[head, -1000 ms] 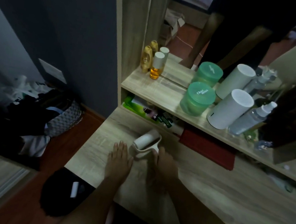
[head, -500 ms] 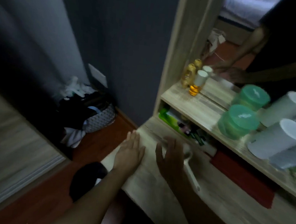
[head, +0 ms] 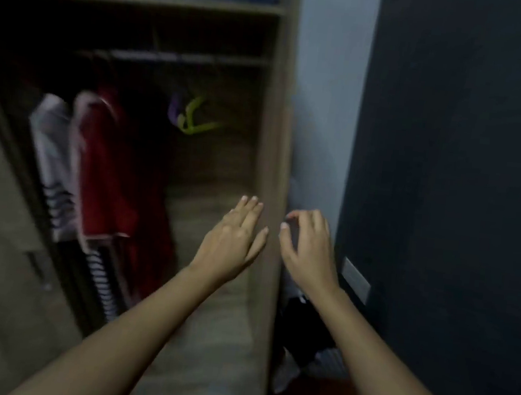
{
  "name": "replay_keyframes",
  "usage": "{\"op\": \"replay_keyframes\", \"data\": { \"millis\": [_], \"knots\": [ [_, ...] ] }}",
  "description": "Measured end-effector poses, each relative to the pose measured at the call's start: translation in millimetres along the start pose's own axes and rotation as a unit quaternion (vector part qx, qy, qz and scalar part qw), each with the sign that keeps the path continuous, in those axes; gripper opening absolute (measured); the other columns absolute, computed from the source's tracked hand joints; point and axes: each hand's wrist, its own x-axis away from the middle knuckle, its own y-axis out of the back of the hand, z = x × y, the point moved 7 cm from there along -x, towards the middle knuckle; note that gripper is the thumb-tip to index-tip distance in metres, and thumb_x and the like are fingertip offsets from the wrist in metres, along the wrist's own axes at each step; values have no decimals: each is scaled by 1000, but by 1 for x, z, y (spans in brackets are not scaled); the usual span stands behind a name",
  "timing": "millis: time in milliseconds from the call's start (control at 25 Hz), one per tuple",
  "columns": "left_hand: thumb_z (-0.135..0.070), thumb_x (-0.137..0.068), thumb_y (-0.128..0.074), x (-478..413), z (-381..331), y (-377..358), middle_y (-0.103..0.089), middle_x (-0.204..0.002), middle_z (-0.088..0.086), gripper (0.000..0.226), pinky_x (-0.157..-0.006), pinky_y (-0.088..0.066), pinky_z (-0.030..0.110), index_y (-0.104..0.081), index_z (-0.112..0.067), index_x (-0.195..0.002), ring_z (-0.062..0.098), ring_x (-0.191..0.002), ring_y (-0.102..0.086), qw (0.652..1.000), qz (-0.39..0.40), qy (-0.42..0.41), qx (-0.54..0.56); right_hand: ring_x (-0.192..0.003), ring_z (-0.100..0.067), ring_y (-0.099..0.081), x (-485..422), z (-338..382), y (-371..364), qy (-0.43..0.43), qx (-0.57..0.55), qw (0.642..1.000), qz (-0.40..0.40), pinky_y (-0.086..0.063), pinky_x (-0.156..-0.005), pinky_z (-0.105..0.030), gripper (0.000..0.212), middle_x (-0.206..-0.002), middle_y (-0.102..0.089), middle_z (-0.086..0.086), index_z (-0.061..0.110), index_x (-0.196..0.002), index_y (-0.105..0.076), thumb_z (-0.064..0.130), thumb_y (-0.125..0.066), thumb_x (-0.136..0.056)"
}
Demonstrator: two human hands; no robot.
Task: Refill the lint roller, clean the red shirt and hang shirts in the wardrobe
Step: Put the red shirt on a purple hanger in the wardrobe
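All fingers (head: 249,209) well right of red shirt (head: 106,165)

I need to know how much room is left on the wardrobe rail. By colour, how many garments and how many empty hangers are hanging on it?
Red garment: 1
White garment, striped at the bottom: 1
Green empty hanger: 1
Purple empty hanger: 1
Total: 4
The rail's dark left end is blurred and may hide more.
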Motion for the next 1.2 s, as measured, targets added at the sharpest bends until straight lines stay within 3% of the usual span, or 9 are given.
{"op": "replay_keyframes", "data": {
  "millis": [320,600,840,1000,1200],
  "knots": [
    [-36,-88,-40,-55,240,142,-60,-124,25,57,-91,-49,48,-58,7,-120,39,-118,-56,989,-83,17,-121,-106,-22,-48,-153,202,-123,175,34,984,21,-43,-87,-35,34,-112,-51,-5,16,-113,-52,38,-50,-87],
    [-37,-90,-38,-137,340,215,-51,-134,26,60,-102,-41,47,-49,7,-129,38,-128,-47,965,-185,15,-185,-114,-25,-44,-300,282,-139,243,57,968,-40,-42,-93,-40,44,-119,-47,-8,15,-121,-47,43,-50,-87],
    [-45,-91,-32,-198,407,263,-27,-153,18,68,-111,-25,49,-29,-3,-144,32,-142,-23,935,-230,47,-264,-120,-24,-41,-395,319,-156,292,75,951,-64,-40,-97,-37,53,-128,-42,-9,17,-131,-40,46,-50,-88],
    [-53,-95,-32,-235,450,276,-1,-160,5,70,-116,-11,48,-7,-19,-151,27,-147,-1,939,-167,137,-269,-131,-31,-32,-443,340,-182,284,122,951,-28,-34,-104,-44,69,-142,-32,-15,21,-138,-32,57,-52,-83],
    [-58,-94,-20,-252,486,252,-9,-160,-2,61,-113,-21,52,-18,-30,-149,31,-144,-17,959,-76,187,-197,-140,-42,-13,-489,343,-212,168,126,972,106,-18,-110,-59,110,-155,-4,-20,37,-145,-2,77,-59,-61]
  ]
}}
